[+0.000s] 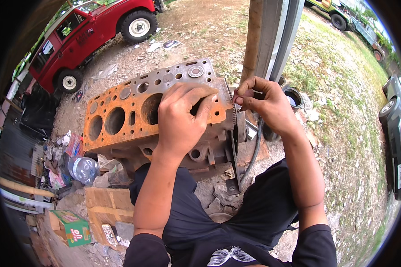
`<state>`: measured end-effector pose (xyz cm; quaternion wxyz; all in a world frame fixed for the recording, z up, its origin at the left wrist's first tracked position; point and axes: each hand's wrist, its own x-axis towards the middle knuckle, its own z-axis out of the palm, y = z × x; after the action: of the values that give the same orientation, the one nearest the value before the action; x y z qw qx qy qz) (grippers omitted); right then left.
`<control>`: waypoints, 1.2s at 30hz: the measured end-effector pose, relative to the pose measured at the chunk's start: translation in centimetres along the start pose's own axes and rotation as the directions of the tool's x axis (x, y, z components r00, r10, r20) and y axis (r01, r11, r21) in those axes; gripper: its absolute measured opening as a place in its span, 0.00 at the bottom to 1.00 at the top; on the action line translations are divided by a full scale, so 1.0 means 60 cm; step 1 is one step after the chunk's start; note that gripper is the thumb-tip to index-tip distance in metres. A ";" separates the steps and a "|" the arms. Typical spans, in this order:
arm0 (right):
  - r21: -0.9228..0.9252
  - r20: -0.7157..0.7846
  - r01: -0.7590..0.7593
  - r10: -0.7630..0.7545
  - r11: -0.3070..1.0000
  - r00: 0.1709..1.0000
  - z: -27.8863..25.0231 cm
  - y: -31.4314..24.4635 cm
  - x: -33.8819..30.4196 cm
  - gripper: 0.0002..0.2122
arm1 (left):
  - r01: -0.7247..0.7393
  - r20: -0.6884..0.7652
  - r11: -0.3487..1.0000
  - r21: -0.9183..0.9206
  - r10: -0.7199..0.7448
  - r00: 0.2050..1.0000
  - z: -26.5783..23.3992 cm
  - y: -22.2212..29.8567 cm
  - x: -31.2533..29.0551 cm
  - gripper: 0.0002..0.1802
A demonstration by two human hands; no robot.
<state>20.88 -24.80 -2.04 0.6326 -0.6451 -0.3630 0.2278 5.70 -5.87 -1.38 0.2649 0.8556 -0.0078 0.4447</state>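
A rusty engine block (pixel 128 111) stands before my knees, its orange-brown top face tilted toward me and pierced by round cylinder bores. Over the block's right part is my left hand (pixel 185 113), its thumb and forefinger pinched together near the right end. Whatever lies between those fingertips is too small to make out. Just past that end, my right hand (pixel 265 100) is raised with thumb and fingers pinched close to the block's edge. Its fingertips hide what they hold, if anything. Below my hands, a flat dark metal plate (pixel 233 167) runs down the block's right end.
Behind the block rises a metal post (pixel 275 40) beside a wooden pole (pixel 252 40). A dark hose (pixel 255 153) and round black parts (pixel 293 98) lie at right. At left are a plastic bottle (pixel 83 170), flattened cardboard (pixel 107 202) and a green box (pixel 71 228). A red off-road vehicle (pixel 82 35) stands beyond.
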 end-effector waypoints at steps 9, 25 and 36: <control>0.064 -0.050 -0.185 0.189 0.981 0.981 0.027 0.001 0.010 0.10 | 0.125 -0.014 0.992 0.035 -0.125 0.992 -0.017 -0.011 0.000 0.07; 0.247 -0.110 -0.393 0.428 0.886 0.897 0.038 0.000 0.043 0.12 | 0.129 -0.014 0.989 0.070 -0.129 0.992 -0.006 -0.026 -0.002 0.09; 0.130 -0.205 -0.435 0.453 0.891 0.868 0.036 -0.005 0.052 0.19 | 0.192 0.003 0.980 0.050 -0.193 0.981 -0.003 -0.028 -0.005 0.09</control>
<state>21.17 -21.08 -1.42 0.6261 -0.7074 -0.1201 0.3052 5.81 -4.44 -2.26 0.2854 0.8604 0.0849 0.4136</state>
